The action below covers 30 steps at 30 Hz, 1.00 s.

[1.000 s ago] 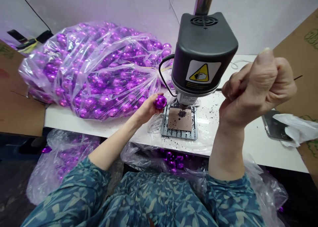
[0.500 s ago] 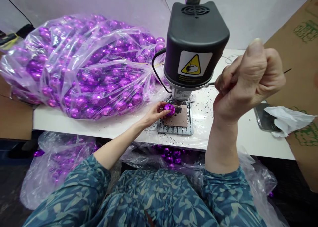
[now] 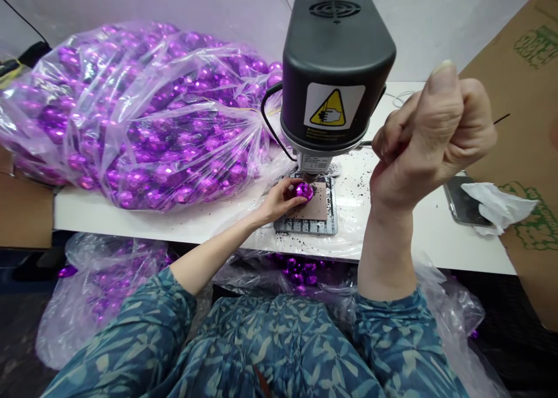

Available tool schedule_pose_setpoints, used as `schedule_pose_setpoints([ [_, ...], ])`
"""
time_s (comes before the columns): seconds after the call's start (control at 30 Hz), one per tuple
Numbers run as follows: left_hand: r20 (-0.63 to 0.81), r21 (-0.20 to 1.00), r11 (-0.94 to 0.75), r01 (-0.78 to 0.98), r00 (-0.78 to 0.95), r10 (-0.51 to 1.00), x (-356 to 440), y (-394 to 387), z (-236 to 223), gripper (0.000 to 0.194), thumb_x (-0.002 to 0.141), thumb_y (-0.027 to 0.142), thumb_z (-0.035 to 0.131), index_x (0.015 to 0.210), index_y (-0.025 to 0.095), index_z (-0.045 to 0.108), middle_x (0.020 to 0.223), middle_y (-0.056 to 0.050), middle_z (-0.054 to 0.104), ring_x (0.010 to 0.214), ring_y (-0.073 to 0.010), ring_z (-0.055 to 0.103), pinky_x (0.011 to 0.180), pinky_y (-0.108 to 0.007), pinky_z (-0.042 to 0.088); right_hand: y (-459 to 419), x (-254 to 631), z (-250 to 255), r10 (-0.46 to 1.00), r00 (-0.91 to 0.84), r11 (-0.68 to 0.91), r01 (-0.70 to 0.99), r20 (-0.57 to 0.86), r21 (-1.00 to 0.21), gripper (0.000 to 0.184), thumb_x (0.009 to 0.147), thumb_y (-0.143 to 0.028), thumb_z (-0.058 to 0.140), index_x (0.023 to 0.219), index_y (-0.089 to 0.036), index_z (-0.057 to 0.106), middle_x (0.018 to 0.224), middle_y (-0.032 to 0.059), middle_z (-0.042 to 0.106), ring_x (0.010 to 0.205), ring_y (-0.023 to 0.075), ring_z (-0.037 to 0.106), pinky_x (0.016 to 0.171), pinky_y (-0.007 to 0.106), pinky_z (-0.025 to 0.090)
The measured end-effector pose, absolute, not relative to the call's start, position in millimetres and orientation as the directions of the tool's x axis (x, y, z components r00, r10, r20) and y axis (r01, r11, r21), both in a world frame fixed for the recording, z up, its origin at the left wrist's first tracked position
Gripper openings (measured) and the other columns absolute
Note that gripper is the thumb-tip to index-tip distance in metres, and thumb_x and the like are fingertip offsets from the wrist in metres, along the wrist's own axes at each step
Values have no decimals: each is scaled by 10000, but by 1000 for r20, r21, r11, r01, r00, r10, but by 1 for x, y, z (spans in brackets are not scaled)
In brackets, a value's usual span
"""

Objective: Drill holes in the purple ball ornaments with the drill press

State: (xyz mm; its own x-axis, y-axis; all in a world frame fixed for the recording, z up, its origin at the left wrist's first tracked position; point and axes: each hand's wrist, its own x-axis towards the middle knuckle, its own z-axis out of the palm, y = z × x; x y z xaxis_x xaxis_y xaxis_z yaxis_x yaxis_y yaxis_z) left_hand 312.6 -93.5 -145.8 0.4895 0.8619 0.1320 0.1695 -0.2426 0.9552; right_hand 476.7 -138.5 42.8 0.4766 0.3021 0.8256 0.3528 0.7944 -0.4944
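My left hand [image 3: 281, 200] pinches a shiny purple faceted ball [image 3: 304, 192] between thumb and fingers. The ball sits under the chuck of a black bench drill press [image 3: 337, 67], over a brown square board [image 3: 317, 209] on the slotted metal base [image 3: 329, 230]. Whether the drill bit touches the ball cannot be made out. Raised to the right of the motor housing, my right hand [image 3: 431, 136] is closed in a fist around the drill press handle. Only a short dark rod [image 3: 365, 144] of that handle shows; the fist covers the grip.
A large clear bag [image 3: 148, 119] full of purple balls lies left of the machine. Dark shavings litter the white table [image 3: 209, 226]. A phone [image 3: 466, 203] and crumpled tissue [image 3: 499, 206] lie at right beside a cardboard box [image 3: 523, 142]. More bagged balls [image 3: 300, 270] sit below the table edge.
My left hand has shifted the purple ball slightly right, from beside the chuck to beneath it. My right fist stays closed in nearly the same place. The whole view has drifted a little.
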Motion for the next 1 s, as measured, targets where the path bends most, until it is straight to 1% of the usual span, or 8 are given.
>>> schedule_pose_setpoints([
  [0.13, 164, 916, -309, 256, 465, 870, 317, -101, -144, 526, 813, 360, 809, 1260, 170, 608, 903, -23, 675, 672, -107, 561, 622, -232, 478, -139, 477, 42, 312, 490, 782, 355, 814, -513, 481, 934, -460, 560, 619, -217, 290, 461, -79, 295, 388, 39, 329, 429, 242, 259],
  [0.2, 178, 896, -341, 286, 472, 864, 319, -105, -144, 542, 790, 311, 837, 1260, 175, 605, 869, -9, 671, 665, -109, 566, 631, -234, 486, -139, 477, 42, 315, 495, 779, 353, 810, -519, 484, 928, -482, 560, 617, -221, 297, 463, -82, 302, 388, 36, 331, 434, 241, 265],
  [0.3, 217, 878, -380, 291, 465, 858, 322, -109, -146, 550, 763, 251, 861, 1246, 178, 606, 883, -11, 676, 684, -118, 588, 654, -243, 500, -139, 478, 41, 319, 502, 781, 341, 804, -523, 478, 921, -493, 570, 618, -227, 313, 468, -85, 300, 385, 36, 339, 431, 243, 266],
  [0.43, 203, 884, -363, 293, 459, 865, 324, -110, -146, 543, 760, 243, 868, 1228, 175, 601, 851, 1, 664, 673, -119, 585, 642, -242, 488, -141, 477, 37, 296, 514, 815, 304, 805, -493, 464, 931, -419, 590, 608, -223, 319, 457, -88, 289, 372, 34, 322, 414, 239, 247],
  [0.57, 174, 881, -346, 323, 459, 871, 325, -108, -144, 534, 754, 244, 872, 1209, 179, 601, 779, 30, 625, 631, -108, 541, 610, -233, 451, -148, 474, 27, 269, 517, 808, 337, 813, -482, 493, 948, -324, 566, 583, -215, 252, 460, -82, 241, 378, 9, 308, 417, 203, 261],
  [0.7, 168, 884, -339, 321, 459, 873, 325, -108, -143, 533, 742, 244, 878, 1192, 179, 600, 756, 41, 603, 605, -99, 505, 588, -225, 423, -149, 476, 13, 190, 466, 869, 330, 864, -369, 519, 949, -264, 558, 594, -190, 187, 475, -77, 218, 394, -18, 295, 417, 152, 266],
  [0.93, 166, 891, -330, 312, 454, 876, 325, -108, -143, 525, 746, 247, 874, 1189, 178, 602, 781, 34, 615, 617, -104, 518, 596, -232, 433, -142, 482, -2, 68, 399, 925, 318, 915, -207, 487, 930, -191, 526, 598, -179, 169, 467, -70, 129, 362, -4, 239, 374, 158, 233],
  [1.0, 163, 894, -324, 308, 450, 878, 325, -109, -144, 529, 745, 250, 876, 1191, 179, 601, 780, 32, 618, 621, -107, 532, 597, -233, 438, -140, 483, -5, 16, 372, 934, 326, 928, -147, 465, 921, -167, 513, 604, -182, 173, 462, -74, 128, 345, -5, 222, 358, 154, 225],
])
